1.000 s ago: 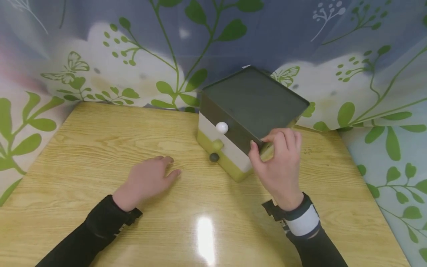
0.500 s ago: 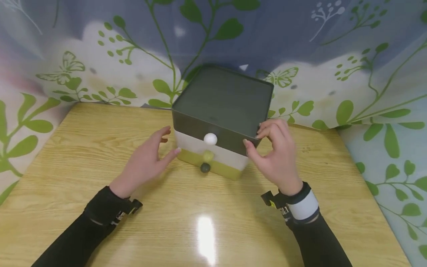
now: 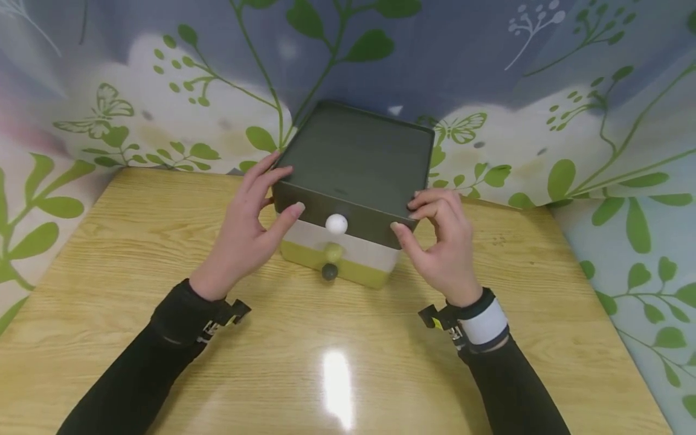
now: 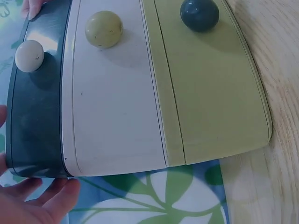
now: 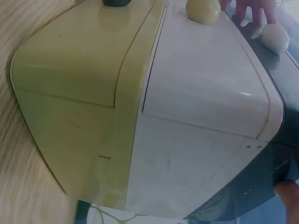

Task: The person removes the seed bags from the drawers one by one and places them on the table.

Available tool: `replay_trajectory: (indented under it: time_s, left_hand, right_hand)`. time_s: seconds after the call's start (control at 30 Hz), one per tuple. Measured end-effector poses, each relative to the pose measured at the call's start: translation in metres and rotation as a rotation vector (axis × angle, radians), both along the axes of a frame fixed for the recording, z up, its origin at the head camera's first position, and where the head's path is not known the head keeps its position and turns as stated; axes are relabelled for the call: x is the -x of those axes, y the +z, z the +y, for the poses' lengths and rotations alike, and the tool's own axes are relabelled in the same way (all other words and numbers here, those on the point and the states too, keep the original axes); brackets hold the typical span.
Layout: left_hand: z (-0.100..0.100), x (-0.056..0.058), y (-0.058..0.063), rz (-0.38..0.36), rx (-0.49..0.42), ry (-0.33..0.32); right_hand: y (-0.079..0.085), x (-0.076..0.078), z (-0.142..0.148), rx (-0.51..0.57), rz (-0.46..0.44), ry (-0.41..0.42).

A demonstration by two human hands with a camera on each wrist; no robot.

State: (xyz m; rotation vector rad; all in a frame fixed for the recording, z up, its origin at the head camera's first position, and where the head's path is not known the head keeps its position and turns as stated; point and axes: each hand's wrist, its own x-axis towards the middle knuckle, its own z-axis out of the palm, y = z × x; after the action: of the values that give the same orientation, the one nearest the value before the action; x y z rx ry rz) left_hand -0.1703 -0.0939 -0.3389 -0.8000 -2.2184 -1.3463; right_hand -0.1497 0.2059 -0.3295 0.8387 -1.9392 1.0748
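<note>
A small chest of three stacked drawers (image 3: 353, 157) stands upright on the table, dark green at the top, white in the middle and yellow-green below. Its drawers carry a white knob (image 3: 336, 224), a yellow-green knob (image 3: 333, 252) and a dark knob (image 3: 329, 272). My left hand (image 3: 244, 229) grips the top tier's front left corner, thumb on the front face and fingers over the left edge. At the opposite front corner, my right hand (image 3: 446, 248) pinches the top tier between thumb and fingers. All drawers look closed in both wrist views.
The wooden table (image 3: 337, 362) reaches back to a leaf-printed cloth (image 3: 217, 78), which hangs close behind the chest and along the sides. Light glares off the tabletop near its front.
The chest has turned so its front faces me more squarely, and it has shifted left. My left hand rose from the table onto its left corner; my right hand kept its pinch.
</note>
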Motion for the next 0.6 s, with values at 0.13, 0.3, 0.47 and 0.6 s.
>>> replay_trajectory:
  time_s: [0.13, 0.3, 0.47, 0.6]
  left_hand:
    - [0.002, 0.002, -0.002, 0.037, 0.010, 0.024]
    - [0.007, 0.006, -0.007, 0.128, 0.048, 0.073]
    - [0.013, 0.009, -0.011, 0.204, 0.066, 0.114]
    - [0.018, 0.013, -0.012, 0.237, 0.055, 0.125]
  right_hand:
    - [-0.005, 0.003, 0.001, 0.077, -0.052, 0.087]
    - [-0.010, 0.008, 0.003, 0.156, -0.103, 0.140]
    - [-0.015, 0.013, 0.002, 0.172, -0.100, 0.079]
    - [-0.021, 0.019, -0.003, 0.167, -0.084, -0.043]
